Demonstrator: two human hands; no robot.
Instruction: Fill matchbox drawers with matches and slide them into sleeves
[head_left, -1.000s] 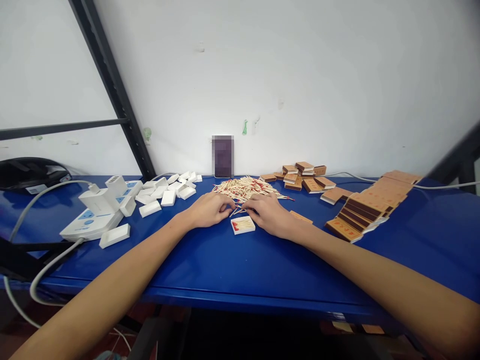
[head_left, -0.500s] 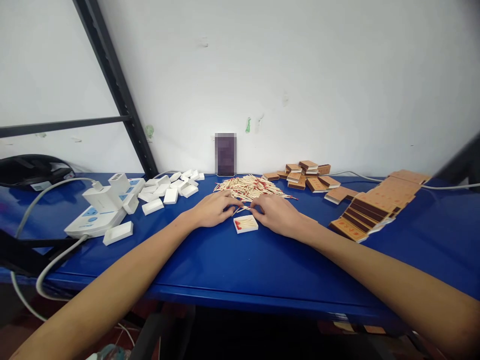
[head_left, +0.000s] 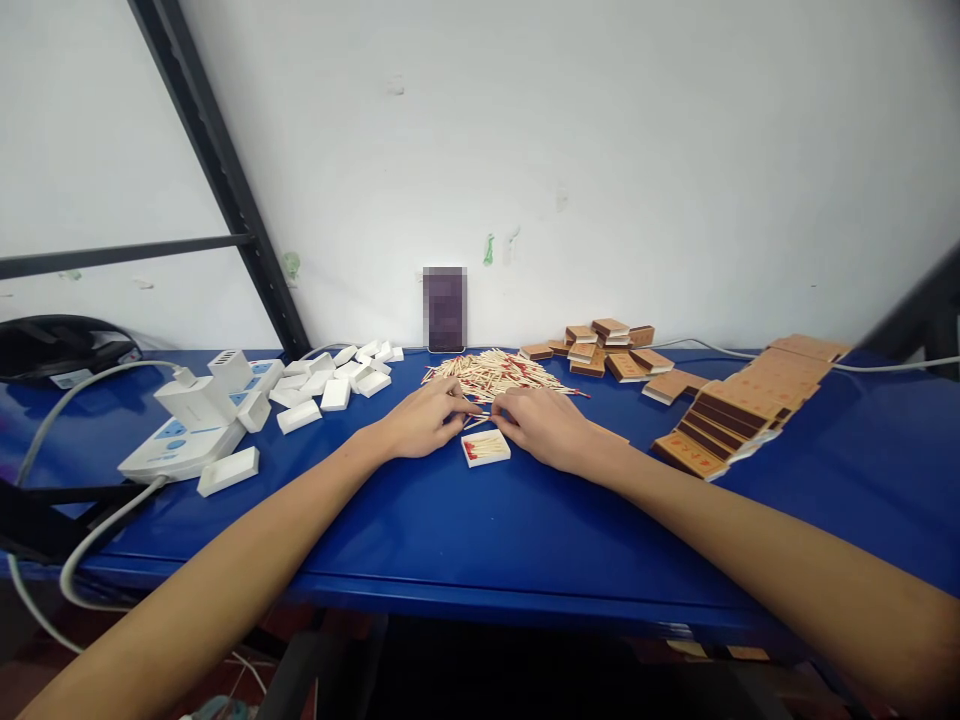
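Between my wrists lies a small white matchbox tray (head_left: 486, 461) with several red-tipped matches in it. Just beyond it, my left hand (head_left: 431, 415) bends its fingers round the red-headed ends of a few matches (head_left: 477, 421). From the other side my right hand (head_left: 536, 420) pinches the plain ends of these matches, so both hands close on the same small bunch. A large loose heap of matches (head_left: 499, 374) spreads right behind my fingers. The fingertips partly hide how many matches are held.
White empty trays (head_left: 336, 394) lie to the left, near a power strip (head_left: 180, 450) with chargers. Brown matchbox sleeves (head_left: 592, 350) stand piled at the back right, with a row of flattened sleeves (head_left: 757, 400) farther right. A phone (head_left: 445, 310) leans on the wall.
The whole view has shifted slightly, moving things a little to the left. My fingers have drawn closer together round the matches, which sit between both hands.
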